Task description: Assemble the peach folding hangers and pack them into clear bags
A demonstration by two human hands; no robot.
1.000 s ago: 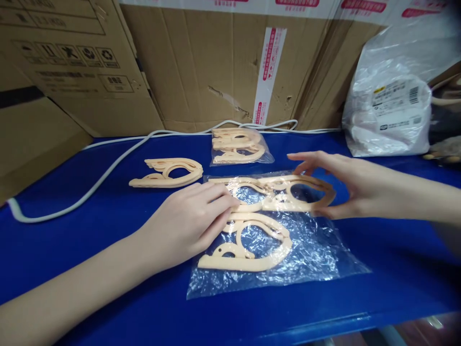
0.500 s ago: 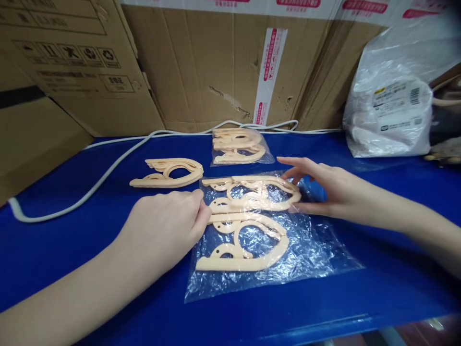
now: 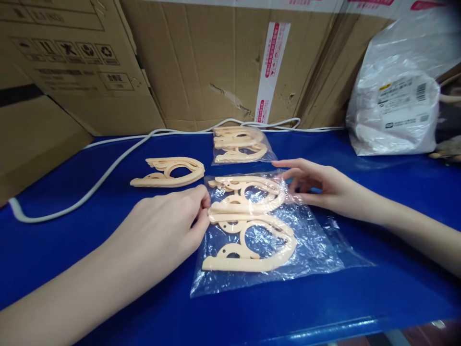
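Note:
A clear plastic bag [image 3: 313,254] lies flat in front of me with beige folding hangers inside, an upper one [image 3: 264,182] and a lower one [image 3: 284,247]. My left hand [image 3: 176,216] is closed in a pinch on the bag's left edge, beside the hangers' ends. At the bag's upper right, my right hand [image 3: 311,182] has its fingers apart, index stretched out. Its fingertips and thumb touch the plastic by the upper hanger's curved end. An unbagged set of folded beige hangers [image 3: 185,180] lies beyond my left hand. Another bagged set [image 3: 241,144] rests farther back.
A blue tabletop [image 3: 72,240] spans the view. Large cardboard boxes [image 3: 201,67] stand along the back and left. A white cable [image 3: 118,161] curves across the rear left. At the back right sits a white plastic package [image 3: 399,110] with a label.
The upper hanger has shifted left inside the bag, and my right hand has moved left with it. The bag and lower hanger have slid slightly right. My left hand keeps its pinch.

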